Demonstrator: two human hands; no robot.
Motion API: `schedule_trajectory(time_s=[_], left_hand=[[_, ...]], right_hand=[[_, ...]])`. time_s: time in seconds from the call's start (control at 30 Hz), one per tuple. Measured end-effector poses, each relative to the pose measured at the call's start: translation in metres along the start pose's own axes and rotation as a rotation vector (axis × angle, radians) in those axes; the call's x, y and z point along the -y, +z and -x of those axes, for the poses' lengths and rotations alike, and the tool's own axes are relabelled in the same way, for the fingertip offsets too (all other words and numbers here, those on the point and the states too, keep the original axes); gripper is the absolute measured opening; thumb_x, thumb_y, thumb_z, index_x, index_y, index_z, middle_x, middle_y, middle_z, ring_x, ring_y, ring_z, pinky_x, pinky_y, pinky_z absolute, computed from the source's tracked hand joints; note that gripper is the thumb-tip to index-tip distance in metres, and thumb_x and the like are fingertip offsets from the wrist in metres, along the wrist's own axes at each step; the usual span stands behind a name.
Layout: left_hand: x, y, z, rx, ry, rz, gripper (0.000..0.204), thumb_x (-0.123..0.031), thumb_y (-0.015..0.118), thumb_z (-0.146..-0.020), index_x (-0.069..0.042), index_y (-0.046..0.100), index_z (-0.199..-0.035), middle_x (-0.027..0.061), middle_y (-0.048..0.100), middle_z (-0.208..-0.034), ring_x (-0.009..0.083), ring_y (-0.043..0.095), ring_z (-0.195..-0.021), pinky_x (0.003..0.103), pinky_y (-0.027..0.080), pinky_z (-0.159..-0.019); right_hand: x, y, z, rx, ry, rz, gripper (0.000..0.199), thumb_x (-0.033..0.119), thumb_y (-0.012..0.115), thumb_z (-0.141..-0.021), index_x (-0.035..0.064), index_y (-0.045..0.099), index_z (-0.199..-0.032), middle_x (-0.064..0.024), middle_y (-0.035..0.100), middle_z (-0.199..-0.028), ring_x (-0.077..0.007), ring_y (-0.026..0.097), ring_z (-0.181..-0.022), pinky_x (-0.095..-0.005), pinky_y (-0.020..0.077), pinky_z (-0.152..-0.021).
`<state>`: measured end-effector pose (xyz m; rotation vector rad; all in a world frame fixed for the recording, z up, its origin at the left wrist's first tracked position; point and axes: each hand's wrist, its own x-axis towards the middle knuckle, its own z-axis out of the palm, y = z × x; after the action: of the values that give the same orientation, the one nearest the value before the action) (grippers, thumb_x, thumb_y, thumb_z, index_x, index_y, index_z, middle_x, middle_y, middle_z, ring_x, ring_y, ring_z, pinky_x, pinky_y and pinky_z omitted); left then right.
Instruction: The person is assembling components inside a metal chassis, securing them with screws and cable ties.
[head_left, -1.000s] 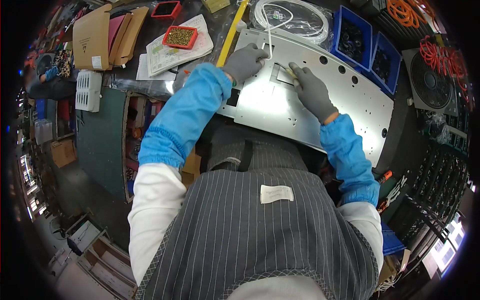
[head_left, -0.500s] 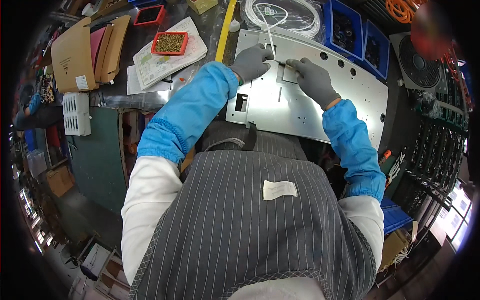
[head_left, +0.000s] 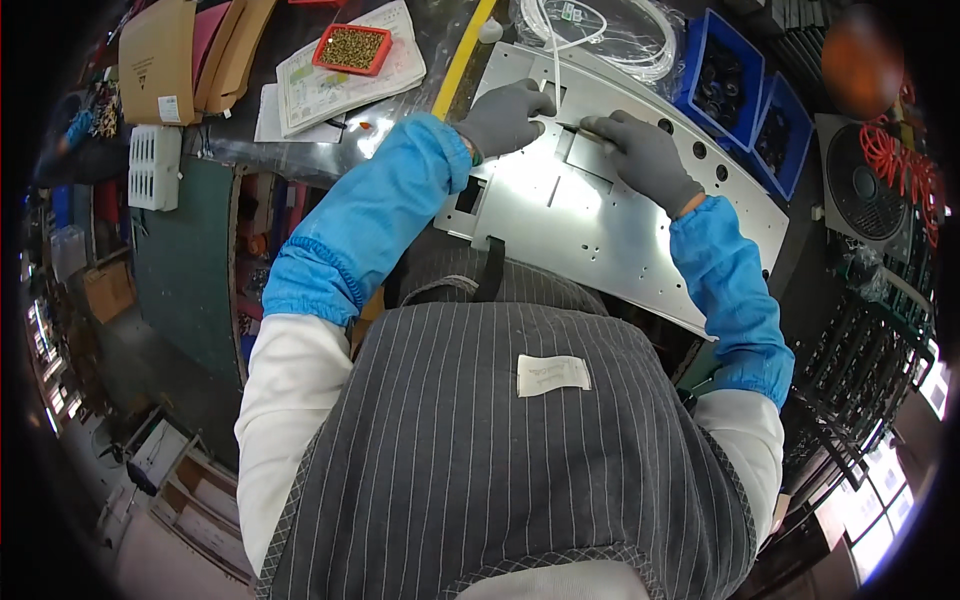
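A large silvery sheet-metal panel with holes and cut-outs lies in front of me, its near edge by my apron. My left hand, in a grey glove, rests over its far left part with fingers bent together. They close on a thin white cord beside a rectangular cut-out. The cord runs back to a white coil. My right hand, also gloved in grey, is curled over the panel just right of the left. Its fingertips are pressed together near a recess; what they hold, if anything, is too small to make out.
Beyond the panel lies the white coil in clear plastic. Blue bins with dark parts stand at the far right, near a fan. To the left are a red tray of small brass-coloured parts, papers and cardboard.
The panel appears turned slightly clockwise, and the whole view has shifted. My right hand sits somewhat further from the left one. The left hand stays by the cord.
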<state>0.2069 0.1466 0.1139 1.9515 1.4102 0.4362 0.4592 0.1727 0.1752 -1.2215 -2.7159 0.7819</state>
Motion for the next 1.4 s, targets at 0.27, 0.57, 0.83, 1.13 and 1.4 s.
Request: schedule_trajectory(time_s=[0.27, 0.57, 0.83, 1.13, 1.4], left_hand=[[0.001, 0.000, -0.003, 0.009, -0.018, -0.020, 0.030, -0.021, 0.066, -0.088, -0.010, 0.069, -0.116, 0.0093, 0.062, -0.112, 0.0245, 0.065, -0.103, 0.036, 0.053, -0.092], [0.002, 0.002, -0.004, 0.012, -0.010, -0.021, 0.031, -0.021, 0.065, -0.088, -0.010, 0.068, -0.118, 0.0091, 0.062, -0.111, 0.0243, 0.065, -0.101, 0.035, 0.053, -0.092], [0.001, 0.003, -0.004, 0.006, -0.012, -0.055, 0.032, -0.021, 0.065, -0.089, -0.009, 0.068, -0.118, 0.0088, 0.062, -0.113, 0.0238, 0.066, -0.103, 0.034, 0.053, -0.094], [0.008, 0.008, -0.005, -0.050, 0.025, -0.010, 0.031, -0.022, 0.064, -0.086, -0.011, 0.070, -0.114, 0.0105, 0.063, -0.110, 0.0285, 0.065, -0.101, 0.039, 0.052, -0.091], [0.012, 0.011, -0.006, -0.067, 0.063, -0.023, 0.030, -0.021, 0.065, -0.085, -0.012, 0.070, -0.113, 0.0108, 0.064, -0.108, 0.0288, 0.065, -0.098, 0.040, 0.053, -0.088]], right_hand=[[-0.007, 0.009, 0.003, -0.059, 0.046, -0.065, 0.035, 0.013, 0.058, -0.092, 0.0231, 0.068, -0.124, -0.0040, 0.066, -0.100, -0.0264, 0.067, -0.090, -0.0379, 0.0553, -0.079], [-0.019, 0.007, -0.003, -0.010, 0.002, -0.067, 0.035, 0.013, 0.059, -0.092, 0.0227, 0.068, -0.125, -0.0028, 0.067, -0.103, -0.0247, 0.067, -0.093, -0.0370, 0.0557, -0.081], [-0.012, 0.010, 0.001, -0.038, -0.038, 0.026, 0.043, 0.009, 0.059, -0.090, 0.0224, 0.064, -0.131, -0.0037, 0.063, -0.098, -0.0258, 0.066, -0.085, -0.0374, 0.0551, -0.074], [0.015, 0.003, -0.002, -0.023, -0.071, 0.301, 0.040, 0.005, 0.058, -0.086, 0.0174, 0.066, -0.123, -0.0071, 0.063, -0.100, -0.0301, 0.069, -0.082, -0.0423, 0.0561, -0.069], [0.030, 0.001, -0.001, 0.047, -0.037, 0.416, 0.047, 0.002, 0.060, -0.083, 0.0124, 0.061, -0.129, -0.0110, 0.063, -0.103, -0.0315, 0.070, -0.083, -0.0435, 0.0566, -0.068]])
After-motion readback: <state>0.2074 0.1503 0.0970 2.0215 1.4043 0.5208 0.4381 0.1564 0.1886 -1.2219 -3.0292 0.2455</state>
